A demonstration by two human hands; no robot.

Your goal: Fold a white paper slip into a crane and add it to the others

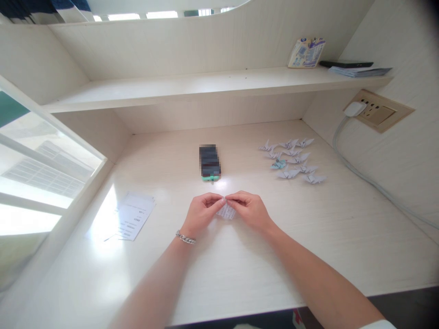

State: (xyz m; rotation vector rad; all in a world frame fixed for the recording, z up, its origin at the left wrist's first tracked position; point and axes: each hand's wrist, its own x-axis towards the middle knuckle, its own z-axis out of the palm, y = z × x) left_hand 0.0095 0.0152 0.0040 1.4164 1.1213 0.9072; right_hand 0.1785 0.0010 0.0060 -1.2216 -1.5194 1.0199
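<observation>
Both forearms reach over the pale wooden table (308, 237), where my left hand (200, 214), silver chain bracelet (185, 238) at its wrist, and my right hand (249, 210) each pinch in their grip the small folded white paper (227, 211) between them, just above the tabletop, with small folded paper cranes (291, 161) lying beyond.

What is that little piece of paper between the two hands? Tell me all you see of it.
The small folded paper looks white with faint grey print, thin and creased. The left hand and right hand pinch its upper edge between fingertips, just above the pale wooden desk. Its lower part shows; the rest is hidden by fingers.
</observation>
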